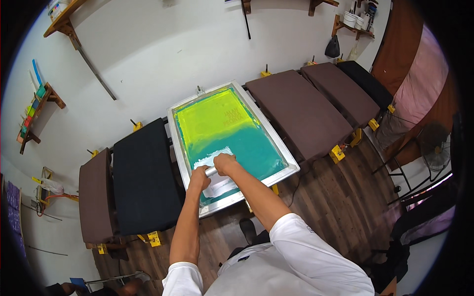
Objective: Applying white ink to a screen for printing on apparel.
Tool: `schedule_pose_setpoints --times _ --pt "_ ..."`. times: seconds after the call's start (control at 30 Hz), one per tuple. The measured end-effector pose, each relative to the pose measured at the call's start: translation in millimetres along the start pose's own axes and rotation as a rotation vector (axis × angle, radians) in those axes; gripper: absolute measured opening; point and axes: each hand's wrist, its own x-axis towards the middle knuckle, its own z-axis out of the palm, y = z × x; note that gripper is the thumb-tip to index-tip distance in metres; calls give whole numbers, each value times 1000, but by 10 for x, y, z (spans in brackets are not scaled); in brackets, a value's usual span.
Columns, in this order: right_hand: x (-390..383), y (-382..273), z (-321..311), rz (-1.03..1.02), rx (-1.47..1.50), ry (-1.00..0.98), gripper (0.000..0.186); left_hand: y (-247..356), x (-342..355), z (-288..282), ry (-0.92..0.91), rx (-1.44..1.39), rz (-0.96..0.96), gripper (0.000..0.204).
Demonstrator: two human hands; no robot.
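In the middle stands a screen printing frame point(181, 143) with pale metal edges. Its mesh is yellow-green point(212, 116) at the far part and teal point(252, 148) at the near part. Faint lettering shows at the upper right of the mesh. My left hand point(199, 177) and my right hand point(225, 164) are both closed round the pale handle of a squeegee point(211, 171), side by side, over the near left part of the mesh. White ink point(206, 160) lies smeared around the squeegee. Its blade is mostly hidden by my hands.
Fabric-covered boards line both sides of the frame: black point(146, 177) and brown point(96, 197) at left, brown point(298, 111) and black point(366, 85) at right. Yellow clamps point(337, 153) jut from their ends. A fan point(434, 146) stands far right. Wall shelves point(39, 111) hold containers.
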Motion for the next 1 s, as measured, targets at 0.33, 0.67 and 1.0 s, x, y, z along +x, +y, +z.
schedule_pose_setpoints --times 0.33,0.67,1.0 --pt "-411 -58 92 10 18 -25 29 58 -410 95 20 -46 29 46" --pt "-714 -16 341 26 -14 2 30 124 -699 272 55 -65 78 46" --pt "-1109 134 564 -102 -26 103 43 233 -1127 562 219 115 55 57"
